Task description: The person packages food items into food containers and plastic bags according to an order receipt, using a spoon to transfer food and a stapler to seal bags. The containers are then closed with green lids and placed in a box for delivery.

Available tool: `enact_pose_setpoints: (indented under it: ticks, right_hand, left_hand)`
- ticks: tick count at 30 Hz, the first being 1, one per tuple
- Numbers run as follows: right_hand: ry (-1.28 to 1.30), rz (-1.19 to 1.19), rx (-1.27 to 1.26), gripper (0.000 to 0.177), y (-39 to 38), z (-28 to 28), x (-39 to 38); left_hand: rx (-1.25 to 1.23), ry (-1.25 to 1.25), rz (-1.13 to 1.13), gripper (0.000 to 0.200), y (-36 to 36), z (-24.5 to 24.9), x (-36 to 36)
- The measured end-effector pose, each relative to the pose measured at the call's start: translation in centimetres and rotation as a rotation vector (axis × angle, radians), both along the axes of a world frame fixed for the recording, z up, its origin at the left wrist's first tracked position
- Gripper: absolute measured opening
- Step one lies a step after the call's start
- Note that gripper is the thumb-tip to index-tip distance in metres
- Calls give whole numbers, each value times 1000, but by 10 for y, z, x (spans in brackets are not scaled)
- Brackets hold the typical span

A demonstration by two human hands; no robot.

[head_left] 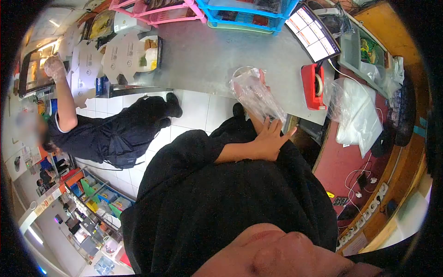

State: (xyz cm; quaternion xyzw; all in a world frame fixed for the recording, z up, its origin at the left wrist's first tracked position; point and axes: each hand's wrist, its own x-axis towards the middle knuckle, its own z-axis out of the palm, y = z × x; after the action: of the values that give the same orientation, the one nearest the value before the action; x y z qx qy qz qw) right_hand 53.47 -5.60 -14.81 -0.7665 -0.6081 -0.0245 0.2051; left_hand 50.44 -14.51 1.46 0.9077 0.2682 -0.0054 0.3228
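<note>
My left hand [270, 142] reaches across my front, palm down with its fingers spread. Its fingertips are right at the lower end of a crinkled, thin clear plastic cover [270, 104]. My right hand [261, 82] is farther out over the metal counter [207, 51], with the plastic lying loosely over it and down the forearm. Glare and folds hide most of its fingers. My left hand overlaps the right forearm in this view.
A red tape dispenser [312, 87] and a tilted screen [314, 32] stand to the right. Pink [159, 16] and blue racks [251, 16] line the back. Open white boxes [131, 55] sit at left beside a co-worker [115, 131] wearing a clear glove. White plastic bags [357, 115] lie at right.
</note>
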Motion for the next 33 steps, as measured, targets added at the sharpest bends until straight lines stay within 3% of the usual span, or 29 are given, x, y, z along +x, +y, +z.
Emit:
enact_pose_setpoints:
  ticks: [20,30,33]
  right_hand:
    - [-22,54,1,76,-13,4,-3]
    - [387,-328,245,69,14,27,-32]
    - [588,-532,118,49,26,22,-34]
  left_hand:
    - [-113,-59,-19,100,4,-11,-9]
    - [-69,30,31,99,4,6,-4]
    - [-43,-2,18,97,-2,0,-8]
